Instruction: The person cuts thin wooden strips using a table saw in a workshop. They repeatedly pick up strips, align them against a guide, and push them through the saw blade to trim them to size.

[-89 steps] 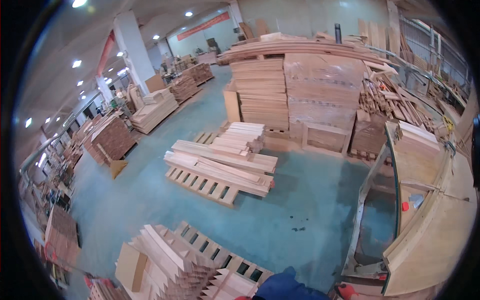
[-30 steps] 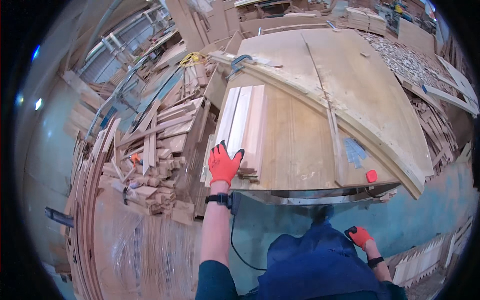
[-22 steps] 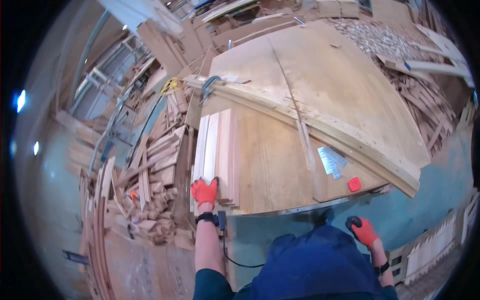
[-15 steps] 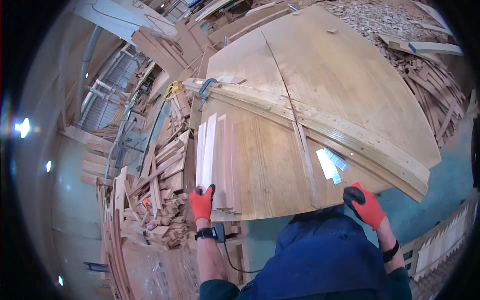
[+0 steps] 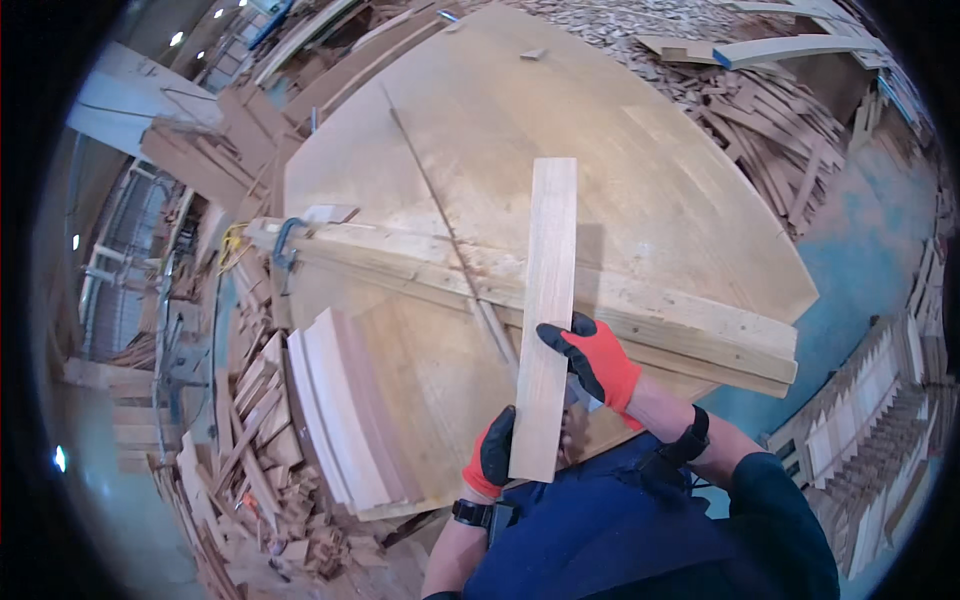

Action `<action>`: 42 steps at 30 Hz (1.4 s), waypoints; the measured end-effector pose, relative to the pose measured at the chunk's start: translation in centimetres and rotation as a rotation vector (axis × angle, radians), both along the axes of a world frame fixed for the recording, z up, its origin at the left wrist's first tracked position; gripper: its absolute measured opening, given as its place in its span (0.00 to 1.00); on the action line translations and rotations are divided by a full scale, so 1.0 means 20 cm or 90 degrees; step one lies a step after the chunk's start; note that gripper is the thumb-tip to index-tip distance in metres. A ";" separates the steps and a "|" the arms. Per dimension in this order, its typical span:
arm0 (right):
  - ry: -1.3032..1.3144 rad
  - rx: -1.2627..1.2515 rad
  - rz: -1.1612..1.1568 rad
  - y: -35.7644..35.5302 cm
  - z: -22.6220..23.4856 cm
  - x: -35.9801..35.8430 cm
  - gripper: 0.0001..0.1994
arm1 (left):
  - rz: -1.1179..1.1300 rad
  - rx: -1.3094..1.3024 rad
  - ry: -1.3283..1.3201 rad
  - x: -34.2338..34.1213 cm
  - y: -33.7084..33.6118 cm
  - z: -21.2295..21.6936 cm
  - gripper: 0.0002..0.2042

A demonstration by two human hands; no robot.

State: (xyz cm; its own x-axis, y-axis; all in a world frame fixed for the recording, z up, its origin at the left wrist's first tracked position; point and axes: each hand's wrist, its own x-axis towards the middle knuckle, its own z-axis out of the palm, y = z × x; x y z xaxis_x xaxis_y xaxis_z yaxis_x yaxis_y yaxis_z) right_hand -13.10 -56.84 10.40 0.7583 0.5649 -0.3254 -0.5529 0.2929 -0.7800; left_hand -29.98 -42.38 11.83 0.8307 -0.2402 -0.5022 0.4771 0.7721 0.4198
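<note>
A pale flat board point(image 5: 552, 250) is tilted up above the worktable, its far end past a long wooden beam. Red-and-black gloves cover both hands. My right hand point(image 5: 600, 362) grips the board's right edge, fingers reaching onto its upper face. Against the lower left edge, near the close end, my left hand point(image 5: 490, 455) closes around the board, its fingertips partly hidden. Several similar boards point(image 5: 345, 410) lie side by side at the table's left. Behind the board and right hand, a light bluish piece point(image 5: 581, 394) shows only in part.
The long wooden beam point(image 5: 690, 318) crosses the large wooden table point(image 5: 640, 170), with a blue clamp point(image 5: 287, 243) at its left end. A dark slit point(image 5: 430, 180) runs along the tabletop. Wood offcuts point(image 5: 265, 420) are heaped at left; more scrap point(image 5: 770, 140) lies at far right.
My left hand has left the boards at the left and moved right with one board. My right hand has come inward and taken hold of it. The view has turned and shifted.
</note>
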 end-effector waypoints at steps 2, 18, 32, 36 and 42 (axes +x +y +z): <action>0.041 -0.019 -0.013 -0.05 0.01 0.10 0.19 | 0.001 0.254 0.041 0.00 0.08 -0.19 0.27; -0.771 -0.892 0.324 0.09 -0.12 1.07 0.24 | 0.002 1.551 0.143 0.40 0.97 -0.58 0.33; -0.742 -0.856 0.116 0.57 -0.32 0.80 0.30 | 0.063 1.504 0.142 0.38 0.95 -0.54 0.32; -0.737 -0.877 0.097 0.65 -0.33 0.82 0.29 | 0.070 1.500 0.132 0.40 0.93 -0.51 0.32; -0.743 -0.826 0.033 0.72 -0.38 0.76 0.28 | 0.089 1.506 0.134 0.37 0.98 -0.55 0.33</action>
